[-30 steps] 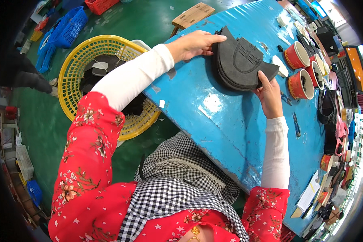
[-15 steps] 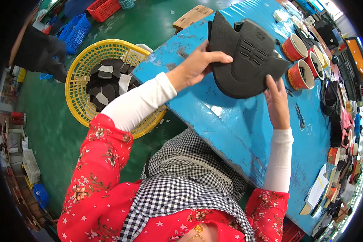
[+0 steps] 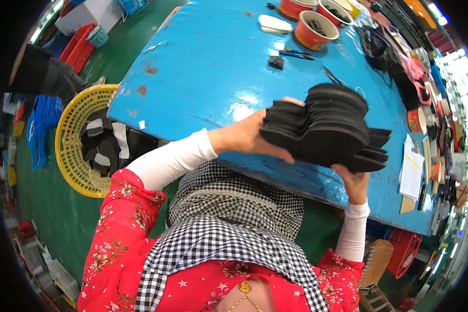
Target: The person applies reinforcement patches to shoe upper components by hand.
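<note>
Black stack (image 3: 322, 132) turned edge-on, gripped by left hand (image 3: 247, 136), right hand (image 3: 354, 184); red tubs (image 3: 306, 39) beyond.

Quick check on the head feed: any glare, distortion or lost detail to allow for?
Head view: white glare patches on the blue table near the left hand; head view: fisheye bending toward the rim, black corners, parts of the right edge washed out; head view: the black stack reads very dark, hiding surface detail.

The stack (image 3: 325, 130) is between the left hand (image 3: 246, 136) and the right hand (image 3: 353, 183), over the table (image 3: 192, 83). Left of the table stands a basket (image 3: 69, 122) with pieces (image 3: 100, 143) inside. Behind the stack, cups (image 3: 308, 37) stand on the table.
</note>
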The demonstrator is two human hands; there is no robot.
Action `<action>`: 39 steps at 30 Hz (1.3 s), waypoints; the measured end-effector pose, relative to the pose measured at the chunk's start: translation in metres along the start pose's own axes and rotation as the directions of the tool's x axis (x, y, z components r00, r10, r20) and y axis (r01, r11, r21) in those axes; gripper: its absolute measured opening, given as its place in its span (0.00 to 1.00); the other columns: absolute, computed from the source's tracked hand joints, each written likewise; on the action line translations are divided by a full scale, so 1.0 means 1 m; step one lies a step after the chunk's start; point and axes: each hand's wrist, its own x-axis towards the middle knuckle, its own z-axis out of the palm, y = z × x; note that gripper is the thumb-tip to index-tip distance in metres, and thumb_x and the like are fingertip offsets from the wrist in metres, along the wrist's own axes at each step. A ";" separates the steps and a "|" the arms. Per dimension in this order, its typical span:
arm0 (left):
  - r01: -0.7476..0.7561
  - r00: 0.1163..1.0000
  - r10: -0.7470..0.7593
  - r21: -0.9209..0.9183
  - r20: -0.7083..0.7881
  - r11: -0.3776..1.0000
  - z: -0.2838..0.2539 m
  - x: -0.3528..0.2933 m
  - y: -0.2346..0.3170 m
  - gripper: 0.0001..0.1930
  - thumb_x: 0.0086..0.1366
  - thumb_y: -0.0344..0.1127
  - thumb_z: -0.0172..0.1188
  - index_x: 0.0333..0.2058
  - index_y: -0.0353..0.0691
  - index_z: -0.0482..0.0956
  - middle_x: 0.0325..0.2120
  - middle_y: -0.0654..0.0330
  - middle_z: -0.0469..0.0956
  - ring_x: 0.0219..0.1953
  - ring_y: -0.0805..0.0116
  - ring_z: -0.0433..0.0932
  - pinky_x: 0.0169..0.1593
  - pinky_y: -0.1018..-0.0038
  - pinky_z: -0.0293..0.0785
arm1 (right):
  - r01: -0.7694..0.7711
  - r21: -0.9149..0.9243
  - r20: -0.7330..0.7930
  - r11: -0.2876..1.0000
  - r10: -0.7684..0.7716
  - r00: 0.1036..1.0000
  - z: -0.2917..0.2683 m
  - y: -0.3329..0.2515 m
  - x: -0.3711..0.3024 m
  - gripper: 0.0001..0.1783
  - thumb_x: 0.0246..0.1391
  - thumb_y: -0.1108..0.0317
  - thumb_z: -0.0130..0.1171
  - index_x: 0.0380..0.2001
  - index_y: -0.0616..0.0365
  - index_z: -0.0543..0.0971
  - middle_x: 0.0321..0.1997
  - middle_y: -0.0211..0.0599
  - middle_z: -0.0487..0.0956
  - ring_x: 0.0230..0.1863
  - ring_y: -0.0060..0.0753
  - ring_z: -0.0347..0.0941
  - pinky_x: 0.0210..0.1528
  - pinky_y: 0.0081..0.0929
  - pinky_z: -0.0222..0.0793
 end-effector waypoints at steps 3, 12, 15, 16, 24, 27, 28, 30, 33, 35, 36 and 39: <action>-0.080 0.996 0.074 0.140 0.048 0.987 0.022 0.012 -0.007 0.37 0.45 0.32 0.74 0.53 0.36 0.64 0.43 0.60 0.74 0.48 0.70 0.71 0.54 0.72 0.68 | -0.109 0.095 -0.052 0.989 0.114 0.992 -0.010 0.011 -0.027 0.29 0.38 0.78 0.69 0.47 0.64 0.72 0.47 0.36 0.74 0.48 0.29 0.69 0.52 0.28 0.65; 0.414 0.899 -0.383 -0.692 0.210 0.591 0.136 0.045 0.025 0.31 0.54 0.35 0.68 0.53 0.32 0.64 0.48 0.56 0.72 0.50 0.68 0.71 0.54 0.73 0.68 | -0.224 0.255 -0.084 0.941 0.252 0.964 -0.107 -0.037 0.008 0.33 0.48 0.58 0.56 0.54 0.67 0.66 0.53 0.41 0.71 0.53 0.35 0.68 0.57 0.31 0.60; 0.560 0.702 -0.260 -0.288 0.663 0.777 0.131 0.023 0.042 0.26 0.58 0.37 0.63 0.52 0.33 0.66 0.47 0.56 0.74 0.47 0.67 0.74 0.50 0.74 0.71 | -0.296 0.258 0.097 0.920 0.281 0.955 -0.134 -0.046 0.045 0.34 0.44 0.61 0.59 0.54 0.67 0.67 0.52 0.39 0.73 0.51 0.31 0.69 0.56 0.27 0.62; 0.571 0.571 -0.176 -0.233 0.802 0.787 0.128 0.025 0.052 0.24 0.59 0.37 0.61 0.52 0.34 0.67 0.45 0.56 0.75 0.46 0.68 0.75 0.48 0.74 0.72 | -0.367 0.079 0.352 0.927 0.319 0.880 -0.141 -0.049 0.068 0.35 0.41 0.63 0.62 0.54 0.67 0.68 0.50 0.38 0.74 0.50 0.29 0.69 0.55 0.26 0.62; 0.130 0.986 -0.109 0.172 -0.126 0.976 0.041 0.080 0.062 0.36 0.52 0.45 0.68 0.56 0.38 0.62 0.49 0.49 0.71 0.51 0.57 0.71 0.54 0.64 0.66 | 0.320 -0.617 0.787 0.719 0.557 0.266 -0.047 -0.079 0.164 0.39 0.34 0.59 0.70 0.55 0.51 0.71 0.42 0.40 0.80 0.42 0.37 0.76 0.46 0.30 0.70; 0.575 0.812 -0.579 0.078 0.069 0.815 0.027 0.092 0.025 0.51 0.46 0.57 0.69 0.59 0.32 0.54 0.46 0.41 0.69 0.51 0.51 0.71 0.53 0.66 0.67 | 0.479 -0.642 0.764 0.598 0.553 0.333 -0.016 -0.099 0.169 0.38 0.34 0.60 0.68 0.54 0.53 0.71 0.43 0.44 0.79 0.44 0.41 0.76 0.48 0.32 0.69; 0.622 0.765 -0.624 0.065 0.160 0.780 0.029 0.093 0.021 0.52 0.44 0.57 0.70 0.60 0.32 0.54 0.46 0.43 0.70 0.50 0.54 0.71 0.53 0.68 0.66 | 0.495 -0.669 0.740 0.554 0.558 0.377 -0.008 -0.105 0.168 0.38 0.35 0.60 0.68 0.54 0.54 0.71 0.44 0.44 0.79 0.45 0.41 0.75 0.49 0.32 0.69; 0.574 0.806 -0.578 0.070 0.125 0.816 0.032 0.088 0.003 0.45 0.52 0.48 0.68 0.62 0.36 0.53 0.48 0.50 0.69 0.51 0.64 0.70 0.54 0.73 0.65 | 0.454 -0.707 0.703 0.542 0.604 0.375 -0.008 -0.095 0.168 0.37 0.36 0.59 0.67 0.53 0.57 0.71 0.46 0.45 0.77 0.47 0.40 0.74 0.50 0.30 0.68; 0.697 0.714 -0.688 -0.235 0.133 0.677 0.032 0.079 -0.008 0.40 0.55 0.45 0.65 0.61 0.36 0.55 0.50 0.52 0.68 0.52 0.68 0.69 0.53 0.75 0.67 | 0.266 -0.326 0.765 0.907 0.088 0.638 -0.046 -0.045 0.169 0.33 0.46 0.60 0.63 0.54 0.59 0.67 0.53 0.41 0.72 0.55 0.33 0.68 0.59 0.32 0.61; 0.650 0.745 -0.653 -0.364 0.133 0.667 0.041 0.081 -0.009 0.39 0.57 0.43 0.64 0.61 0.37 0.55 0.51 0.53 0.68 0.52 0.69 0.69 0.53 0.76 0.68 | 0.061 -0.303 0.633 0.951 0.153 0.758 -0.085 -0.033 0.147 0.32 0.50 0.58 0.59 0.57 0.58 0.64 0.56 0.40 0.69 0.58 0.32 0.65 0.60 0.32 0.59; 0.593 0.771 -0.629 -0.480 0.106 0.646 0.046 0.082 -0.008 0.37 0.58 0.41 0.63 0.61 0.37 0.55 0.52 0.54 0.68 0.52 0.70 0.69 0.53 0.77 0.68 | -0.121 -0.227 0.500 0.966 0.222 0.837 -0.101 -0.028 0.136 0.32 0.55 0.56 0.55 0.60 0.57 0.62 0.60 0.39 0.66 0.60 0.31 0.63 0.62 0.32 0.56; 0.543 0.786 -0.599 -0.637 0.155 0.547 0.062 0.090 -0.011 0.35 0.60 0.41 0.61 0.62 0.39 0.54 0.53 0.54 0.67 0.52 0.69 0.69 0.55 0.76 0.67 | -0.150 -0.265 0.366 0.953 0.243 0.899 -0.133 -0.001 0.092 0.33 0.62 0.49 0.43 0.63 0.56 0.56 0.62 0.44 0.64 0.60 0.29 0.62 0.62 0.26 0.56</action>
